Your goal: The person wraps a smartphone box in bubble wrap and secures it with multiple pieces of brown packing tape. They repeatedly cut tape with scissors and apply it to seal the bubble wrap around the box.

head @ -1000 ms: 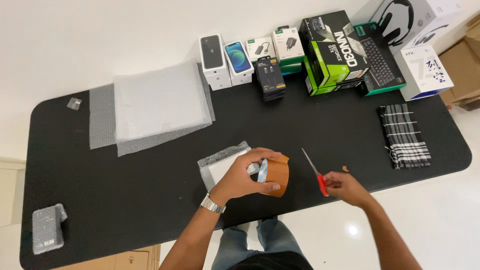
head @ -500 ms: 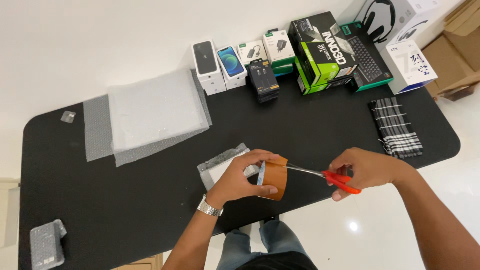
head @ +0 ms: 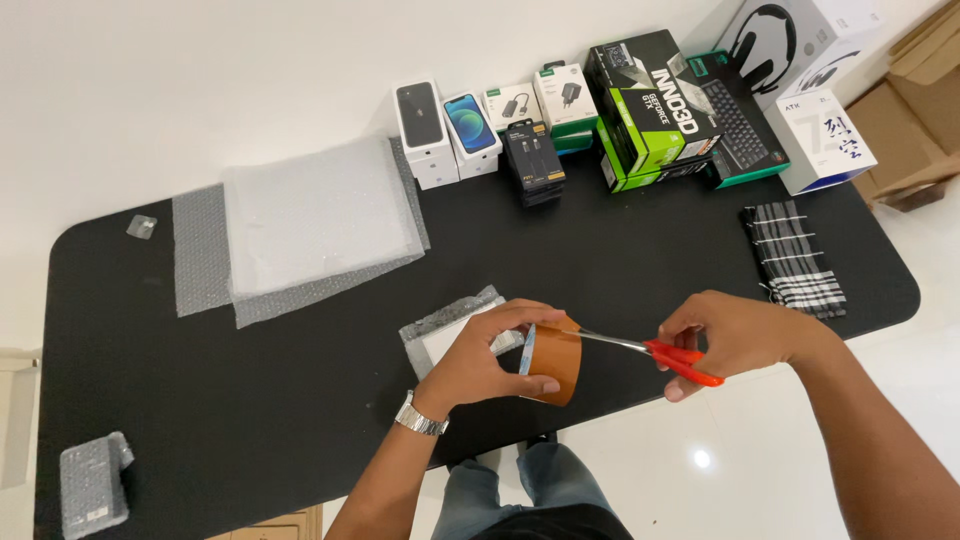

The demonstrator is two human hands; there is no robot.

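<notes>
My left hand (head: 487, 357) grips a brown roll of packing tape (head: 556, 362) just above the near edge of the black table (head: 250, 400). My right hand (head: 735, 338) holds red-handled scissors (head: 650, 351), their blades pointing left and touching the top of the roll, where a short strip of tape is pulled out. Just behind my left hand, a small item wrapped in bubble wrap (head: 447, 327) lies flat on the table. A metal watch (head: 420, 417) sits on my left wrist.
Sheets of bubble wrap (head: 300, 225) are stacked at the back left. Several product boxes (head: 600, 110) line the far edge. A checked cloth (head: 795, 257) lies at the right, a small wrapped parcel (head: 92, 482) at the near left, and cardboard boxes (head: 915, 140) stand beyond the right end.
My right hand picked the scissors up off the table and brought them left to the tape roll. My left hand kept hold of the roll.
</notes>
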